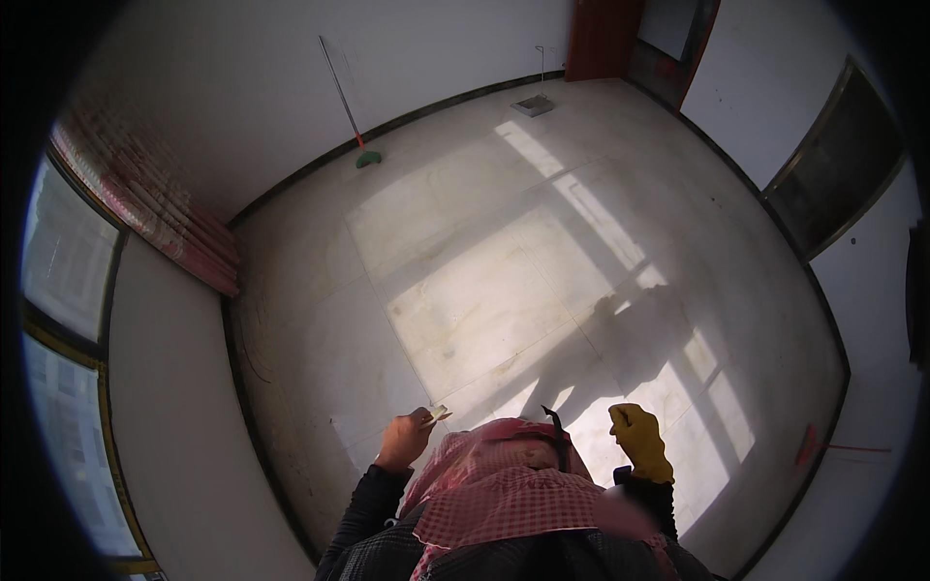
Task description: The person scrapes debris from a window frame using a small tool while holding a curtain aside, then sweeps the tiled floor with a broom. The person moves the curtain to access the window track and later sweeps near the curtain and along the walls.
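Observation:
My left hand is bare and closed on a small pale, flat piece that sticks out past the fingertips; its kind is too small to make out. To the right, my right hand wears a yellow glove. Its fingers are curled in, and whatever they may hold is hidden. Both hands are raised apart at either side of my body, above the pale tiled floor. Between them is a red-and-white checked apron with a dark strap.
A green-headed broom leans on the far wall. Farther right stands a long-handled dustpan, near a reddish-brown door. A red tool with a thin handle rests by the right wall. Pink curtains hang beside the left windows.

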Tool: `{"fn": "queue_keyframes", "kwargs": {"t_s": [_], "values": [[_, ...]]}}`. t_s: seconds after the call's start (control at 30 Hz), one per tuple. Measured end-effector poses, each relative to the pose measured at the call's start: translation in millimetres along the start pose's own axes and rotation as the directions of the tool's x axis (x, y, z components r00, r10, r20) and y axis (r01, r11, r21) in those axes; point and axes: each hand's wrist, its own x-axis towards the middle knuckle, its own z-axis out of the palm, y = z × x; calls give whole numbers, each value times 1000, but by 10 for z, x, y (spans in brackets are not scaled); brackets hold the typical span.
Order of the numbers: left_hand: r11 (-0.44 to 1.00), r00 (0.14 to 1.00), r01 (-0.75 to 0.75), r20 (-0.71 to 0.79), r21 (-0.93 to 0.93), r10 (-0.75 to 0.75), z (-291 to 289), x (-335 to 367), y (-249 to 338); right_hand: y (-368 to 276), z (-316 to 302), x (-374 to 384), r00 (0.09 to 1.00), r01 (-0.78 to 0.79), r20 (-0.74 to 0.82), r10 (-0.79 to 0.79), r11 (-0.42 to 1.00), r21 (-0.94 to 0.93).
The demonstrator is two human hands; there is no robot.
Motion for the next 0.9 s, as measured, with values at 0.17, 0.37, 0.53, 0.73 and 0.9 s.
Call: {"fn": "queue_keyframes", "kwargs": {"t_s": [0.17,0.37,0.53,0.73,0.9], "values": [[984,991,134,2,-116,-135,-28,580,-156,-280,136,972,956,281,119,-269,954,-101],[982,972,58,213,178,-96,7,1707,-666,-829,620,1813,933,331,239,-268,900,-283],[966,933,-88,361,245,-7,-50,2964,-898,-1026,417,1953,983,117,161,-85,973,-197],[844,807,-475,507,249,304,67,4677,-876,-1069,100,1967,952,-149,-292,89,970,-192],[720,663,-677,553,154,506,505,5314,-384,-852,-62,1630,936,-287,-227,268,956,-55]]}}
